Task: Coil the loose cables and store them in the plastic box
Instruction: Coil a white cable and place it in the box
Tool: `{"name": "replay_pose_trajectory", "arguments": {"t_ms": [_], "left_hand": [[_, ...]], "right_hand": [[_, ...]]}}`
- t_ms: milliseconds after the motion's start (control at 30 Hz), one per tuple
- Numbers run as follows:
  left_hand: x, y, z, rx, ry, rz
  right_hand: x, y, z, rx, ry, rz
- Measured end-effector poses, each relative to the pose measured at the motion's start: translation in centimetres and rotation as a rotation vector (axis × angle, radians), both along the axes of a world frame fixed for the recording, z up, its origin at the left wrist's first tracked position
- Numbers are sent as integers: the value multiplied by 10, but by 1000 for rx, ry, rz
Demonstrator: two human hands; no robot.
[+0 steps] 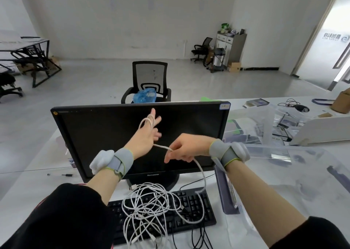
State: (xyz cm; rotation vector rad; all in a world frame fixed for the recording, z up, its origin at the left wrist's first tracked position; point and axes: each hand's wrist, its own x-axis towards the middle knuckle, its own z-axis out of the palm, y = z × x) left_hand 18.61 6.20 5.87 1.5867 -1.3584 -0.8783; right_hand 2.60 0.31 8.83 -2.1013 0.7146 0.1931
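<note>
- The left hand (145, 135) is raised in front of the dark monitor (140, 138), fingers spread and mostly straight, with a white cable (162, 147) looped twice or so round the two uppermost fingers (151, 119). Those loops sit high, near the fingertips; in my judgement a slack moment or a closing of the fingers could let them slide off and undo the coil.
- From those loops the cable runs across to the right hand (184, 150), which pinches it between thumb and fingers with the other fingers loosely curled, feeding it toward the left.
- Below the right hand the same cable drops to a tangled pile of white cables (149, 209) lying on the black keyboard (166, 212), just in front of the monitor's foot.
- The pile looks knotted, with several strands crossing and a USB plug (133, 187) lying at its upper edge. Pulling more length through could, I judge, drag the whole heap up, tighten a knot, or catch a plug on the keys.
- To the right on the desk (284, 192) stands a clear plastic box (310, 174), its rim close to the right forearm. No cable lies in it as far as can be seen.
- Farther right lie clear bags and other clutter, where a swinging free end might snag.
</note>
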Motion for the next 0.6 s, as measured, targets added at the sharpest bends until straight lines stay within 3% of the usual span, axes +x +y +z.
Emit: {"name": "replay_pose_trajectory", "arguments": {"t_ms": [67,133,233,333,400,500,600], "left_hand": [[4,8,-14,155,-327,-65],[1,13,-19,283,-319,-70],[-8,17,-8,353,-14,-195],[-14,21,9,212,494,-232],[-14,19,18,49,775,-221],[-10,13,26,-123,910,-175],[-5,9,28,-149,889,-88]], "right_hand": [[-4,-9,11,-110,-93,-87],[-10,-22,18,-176,-264,-246],[-21,-38,16,-315,-448,-417],[-24,-43,0,-338,-524,-538],[-18,-41,-17,-224,-556,-613],[-5,-27,-34,59,-545,-641],[2,-10,-39,123,-351,-496]]}}
